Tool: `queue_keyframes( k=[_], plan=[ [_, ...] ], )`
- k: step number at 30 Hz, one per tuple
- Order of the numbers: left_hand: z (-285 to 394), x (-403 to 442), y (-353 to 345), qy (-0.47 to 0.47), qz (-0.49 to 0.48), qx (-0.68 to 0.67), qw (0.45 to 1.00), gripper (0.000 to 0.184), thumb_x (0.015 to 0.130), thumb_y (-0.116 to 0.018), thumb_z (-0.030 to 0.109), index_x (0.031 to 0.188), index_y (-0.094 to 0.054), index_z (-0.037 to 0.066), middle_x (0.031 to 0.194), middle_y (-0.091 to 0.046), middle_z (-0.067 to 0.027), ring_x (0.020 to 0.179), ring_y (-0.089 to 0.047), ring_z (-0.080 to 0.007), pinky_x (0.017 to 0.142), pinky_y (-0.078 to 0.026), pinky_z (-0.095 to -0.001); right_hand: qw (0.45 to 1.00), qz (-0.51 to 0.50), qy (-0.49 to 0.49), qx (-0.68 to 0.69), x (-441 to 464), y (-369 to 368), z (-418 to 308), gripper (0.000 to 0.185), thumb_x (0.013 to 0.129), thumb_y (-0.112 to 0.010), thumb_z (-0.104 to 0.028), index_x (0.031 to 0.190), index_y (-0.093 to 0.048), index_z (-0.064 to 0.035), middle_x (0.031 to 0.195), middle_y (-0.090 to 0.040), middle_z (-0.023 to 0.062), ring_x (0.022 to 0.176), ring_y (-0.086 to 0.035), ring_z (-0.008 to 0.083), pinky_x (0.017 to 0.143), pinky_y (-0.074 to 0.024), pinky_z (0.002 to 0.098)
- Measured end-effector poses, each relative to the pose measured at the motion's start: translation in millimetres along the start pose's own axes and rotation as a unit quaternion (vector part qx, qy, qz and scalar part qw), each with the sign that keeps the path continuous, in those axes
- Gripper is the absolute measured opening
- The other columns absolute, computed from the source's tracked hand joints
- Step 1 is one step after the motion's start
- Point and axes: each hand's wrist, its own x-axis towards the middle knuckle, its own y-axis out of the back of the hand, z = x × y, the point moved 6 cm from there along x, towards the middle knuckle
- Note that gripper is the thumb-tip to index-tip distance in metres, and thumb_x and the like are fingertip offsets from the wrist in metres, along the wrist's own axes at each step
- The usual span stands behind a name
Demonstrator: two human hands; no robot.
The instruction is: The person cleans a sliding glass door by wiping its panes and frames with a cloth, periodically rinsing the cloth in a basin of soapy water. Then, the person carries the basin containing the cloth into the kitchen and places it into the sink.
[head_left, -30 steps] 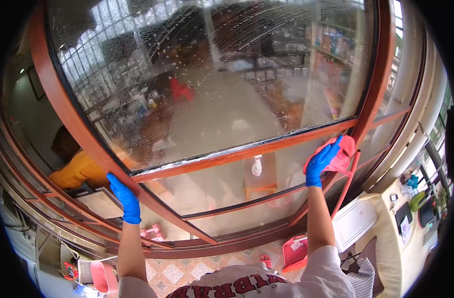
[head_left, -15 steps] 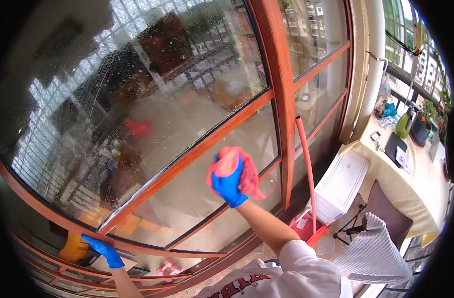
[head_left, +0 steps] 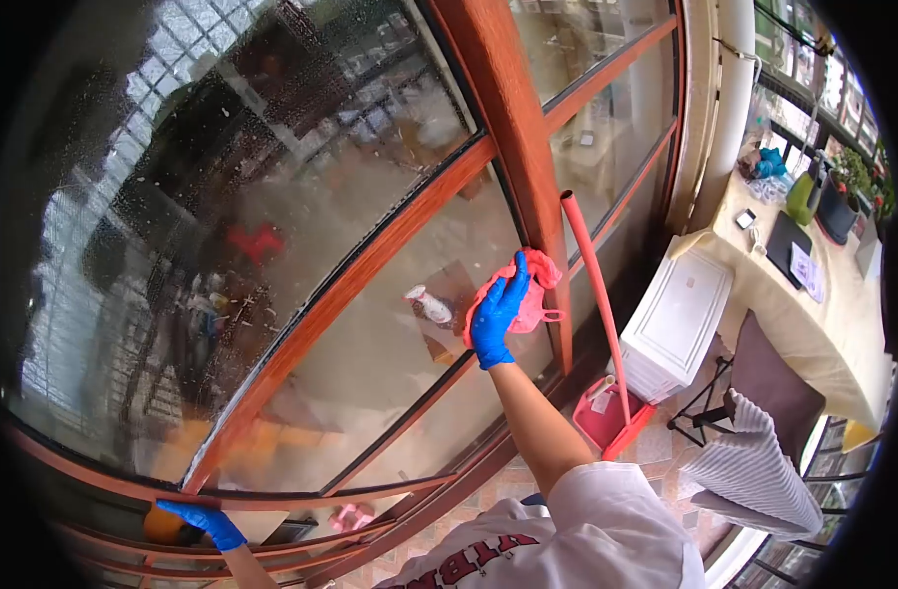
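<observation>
My right hand, in a blue glove, presses a pink cloth to the lower glass pane beside the thick upright of the reddish-brown door frame. Its fingers lie over the cloth, whose loose edge hangs out to the right. At the lower left, my left hand, also gloved in blue, rests by the outer edge of the frame with its fingers stretched out and no object in it. Water drops cover much of the large upper pane. The lower pane shows reflections.
A red dustpan with a long pink handle stands right of the door. Beyond are a white storage box, a chair with a striped grey cloth, and a cloth-covered table bearing several items.
My right hand has moved the pink cloth rightward and up across the lower pane to the upright, its fingers now straighter. My left hand stays by the frame edge; the view has shifted slightly.
</observation>
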Motion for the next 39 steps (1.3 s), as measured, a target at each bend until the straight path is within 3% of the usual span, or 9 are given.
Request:
queue_keyframes(
  k=[9,13,16,19,26,30,33,37,39],
  plan=[
    [-24,17,9,-0.007,-0.028,0.038,0.999,0.064,0.093,-0.026,0.05,0.14,-0.015,0.008,0.144,-0.018,-0.0102,0.129,-0.026,-0.0218,0.106,-0.02,-0.0339,0.985,-0.069,-0.156,0.018,-213,-30,-26,0.057,0.093,-0.034,-0.021,0.137,-0.009,0.005,0.145,-0.011,0.0152,0.134,-0.011,0.0267,0.108,-0.0076,0.0357],
    [-11,8,5,0.016,-0.045,0.018,0.999,0.069,0.091,-0.03,0.052,0.139,-0.017,0.005,0.144,-0.019,-0.0115,0.129,-0.025,-0.0231,0.106,-0.019,-0.0343,0.943,-0.33,-0.034,-0.034,-301,-25,-31,0.043,0.083,-0.048,-0.022,0.119,-0.036,-0.0004,0.103,-0.05,0.0156,0.098,-0.047,0.032,0.085,-0.0325,0.043],
    [-4,3,-1,0.035,-0.022,-0.024,0.999,0.073,0.089,-0.034,0.055,0.139,-0.02,0.004,0.143,-0.022,-0.0107,0.128,-0.028,-0.0228,0.106,-0.02,-0.0344,0.691,-0.65,0.072,-0.306,-235,-46,-14,0.016,0.078,-0.055,-0.02,0.077,-0.047,-0.0057,0.078,-0.049,0.0072,0.078,-0.051,0.0275,0.064,-0.0402,0.0367],
    [-18,11,3,0.015,-0.029,-0.056,0.998,0.071,0.09,-0.034,0.053,0.139,-0.019,0.004,0.143,-0.02,-0.0091,0.128,-0.025,-0.021,0.106,-0.019,-0.0324,0.955,-0.213,0.151,-0.14,-80,-14,1,0.061,0.083,-0.046,-0.019,0.135,-0.022,0.0036,0.129,-0.038,0.0207,0.118,-0.039,0.0363,0.102,-0.0259,0.0434],
    [-14,3,-2,0.044,-0.025,-0.096,0.994,0.067,0.09,-0.035,0.052,0.136,-0.027,0.003,0.136,-0.032,-0.0072,0.121,-0.034,-0.0197,0.102,-0.025,-0.0303,0.954,-0.17,0.16,-0.19,-160,-49,-62,0.054,0.09,-0.04,-0.023,0.134,-0.024,0.0052,0.135,-0.032,0.0211,0.125,-0.028,0.0395,0.105,-0.0127,0.0492],
    [-19,7,-2,0.078,-0.051,-0.105,0.99,0.067,0.091,-0.035,0.051,0.137,-0.026,0.004,0.136,-0.032,-0.0052,0.121,-0.034,-0.0178,0.103,-0.024,-0.0292,0.627,-0.592,-0.443,0.245,-417,-76,18,0.055,0.083,-0.054,-0.034,0.127,-0.038,-0.004,0.106,-0.056,0.0134,0.1,-0.052,0.0298,0.091,-0.0391,0.0417],
    [-19,5,1,0.081,-0.027,-0.104,0.991,0.063,0.089,-0.04,0.052,0.128,-0.039,0.003,0.121,-0.043,-0.0036,0.107,-0.042,-0.0152,0.094,-0.033,-0.0274,0.717,-0.66,0.107,0.198,-406,-73,-55,0.026,0.086,-0.051,-0.009,0.111,-0.055,-0.0068,0.109,-0.059,0.008,0.099,-0.056,0.0191,0.086,-0.0438,0.0284],
    [-30,11,8,0.078,-0.008,-0.102,0.992,0.054,0.09,-0.042,0.049,0.114,-0.053,0.002,0.103,-0.054,-0.0011,0.092,-0.05,-0.0109,0.082,-0.041,-0.0244,0.615,-0.679,-0.259,0.307,-249,-72,-64,0.031,0.077,-0.061,-0.024,0.102,-0.057,-0.0052,0.099,-0.06,0.0095,0.088,-0.058,0.0251,0.078,-0.0458,0.0344],
    [-24,4,5,0.074,-0.001,-0.095,0.993,0.051,0.09,-0.042,0.048,0.11,-0.055,0.002,0.098,-0.056,-0.0008,0.087,-0.05,-0.0102,0.078,-0.041,-0.024,0.76,-0.628,0.116,-0.119,-125,-61,-44,0.041,0.078,-0.057,-0.021,0.113,-0.048,-0.0019,0.109,-0.054,0.0139,0.099,-0.053,0.0279,0.083,-0.0432,0.0367]
  ],
)
